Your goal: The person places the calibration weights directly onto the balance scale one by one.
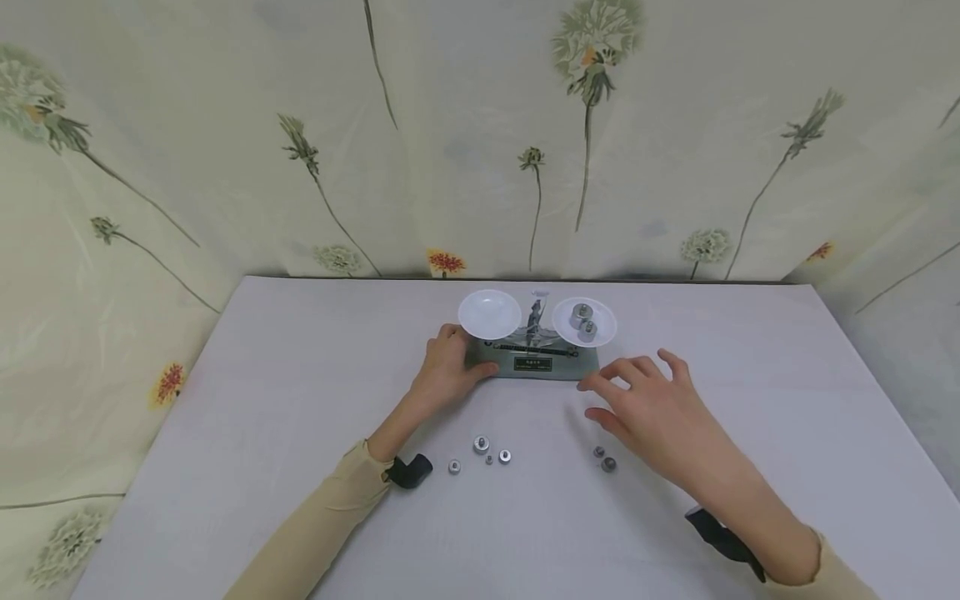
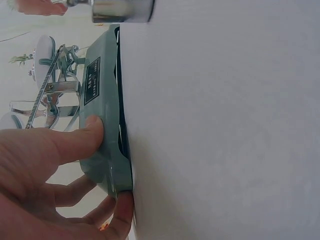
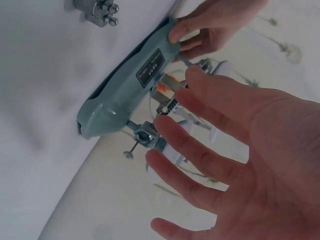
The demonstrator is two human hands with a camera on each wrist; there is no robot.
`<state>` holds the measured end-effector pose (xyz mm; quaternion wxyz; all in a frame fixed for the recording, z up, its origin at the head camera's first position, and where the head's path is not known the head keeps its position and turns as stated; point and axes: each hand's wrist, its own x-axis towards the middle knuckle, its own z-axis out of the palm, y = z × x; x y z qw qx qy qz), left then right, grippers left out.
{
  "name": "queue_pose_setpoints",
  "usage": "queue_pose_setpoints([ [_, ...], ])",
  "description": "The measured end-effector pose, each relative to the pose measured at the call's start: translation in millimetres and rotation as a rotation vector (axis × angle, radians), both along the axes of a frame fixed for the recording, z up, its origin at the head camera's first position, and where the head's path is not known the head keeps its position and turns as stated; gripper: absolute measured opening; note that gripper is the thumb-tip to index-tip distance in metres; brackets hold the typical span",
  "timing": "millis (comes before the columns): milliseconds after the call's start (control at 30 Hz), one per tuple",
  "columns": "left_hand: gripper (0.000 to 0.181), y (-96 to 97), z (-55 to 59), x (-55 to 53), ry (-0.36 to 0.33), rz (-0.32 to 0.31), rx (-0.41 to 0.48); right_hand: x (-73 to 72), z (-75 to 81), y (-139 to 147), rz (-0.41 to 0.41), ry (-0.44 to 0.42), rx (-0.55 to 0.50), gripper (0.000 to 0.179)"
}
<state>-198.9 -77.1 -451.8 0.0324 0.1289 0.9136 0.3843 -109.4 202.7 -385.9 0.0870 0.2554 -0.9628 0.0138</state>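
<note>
A green-based balance scale (image 1: 577, 367) stands near the back of the table. My left hand (image 1: 447, 362) grips the left end of its base, thumb (image 2: 92, 132) on the front face and fingers behind and below. The left pan (image 1: 490, 315) holds nothing; the right pan (image 1: 607, 322), looking slightly lower, bears two metal weights (image 1: 581, 313). Just in front of the base's right end hovers my right hand (image 1: 652, 408), its fingers (image 3: 200, 150) spread and holding nothing. Several small knobbed weights (image 1: 481, 445) sit on the table between my forearms, with two darker ones (image 1: 609, 464) near the right hand.
The white table (image 1: 300, 375) ends at a back edge just behind the balance. Beyond it hangs a flower-printed cloth (image 1: 450, 167). Each wrist wears a black strap mount (image 1: 409, 472). One weight (image 2: 122, 10) shows large and blurred at the top of the left wrist view.
</note>
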Motion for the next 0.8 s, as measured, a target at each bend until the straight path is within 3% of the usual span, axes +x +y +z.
queue_pose_setpoints([
  [467, 0.072, 0.7, -0.2, 0.4, -0.002, 0.002, -0.004, 5.1, -9.3, -3, -0.006, -0.103, 0.035, 0.047],
  [800, 0.071, 0.2, -0.5, -0.2, 0.009, -0.001, -0.004, 4.7, -18.0, -9, 0.003, -0.121, 0.084, 0.046],
])
